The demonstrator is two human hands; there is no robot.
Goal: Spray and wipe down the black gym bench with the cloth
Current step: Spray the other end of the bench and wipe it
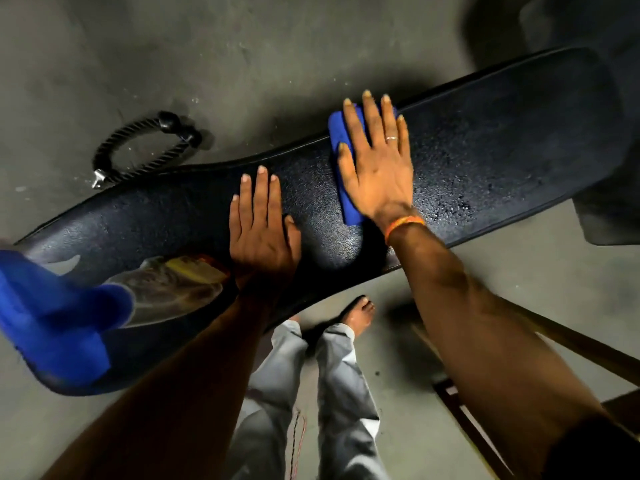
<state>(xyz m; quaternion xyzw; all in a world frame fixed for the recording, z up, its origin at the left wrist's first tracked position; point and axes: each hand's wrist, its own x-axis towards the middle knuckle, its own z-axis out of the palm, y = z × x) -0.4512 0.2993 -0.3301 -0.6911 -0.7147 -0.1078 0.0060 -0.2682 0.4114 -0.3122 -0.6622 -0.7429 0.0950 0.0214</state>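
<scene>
The black gym bench (502, 140) runs slantwise across the view from lower left to upper right, its textured padded surface beaded with fine wet droplets (450, 202) to the right of the hands. The right hand (375, 164) lies palm down on a folded blue cloth (337, 133) near the far edge of the pad; its grip is fully open, with the fingers straight and spread and pressing the cloth flat rather than curling round it. A ring (392, 138) shows on one finger and an orange band (403, 225) circles the wrist. The left hand (261, 233) rests just beside it, directly on the bare pad, its grip likewise open, fingers straight and close together, holding nothing. At the lower left end of the bench lies a clear spray bottle (166, 289) on its side, with its blue trigger head (59, 317) blurred and close to the camera. On the grey concrete floor (173, 46) beyond the bench sits a black rope cable handle (138, 150). Below the bench, grey trousers (343, 393) and a bare foot (360, 311) show, and a wooden frame (571, 344) stands at the lower right.
</scene>
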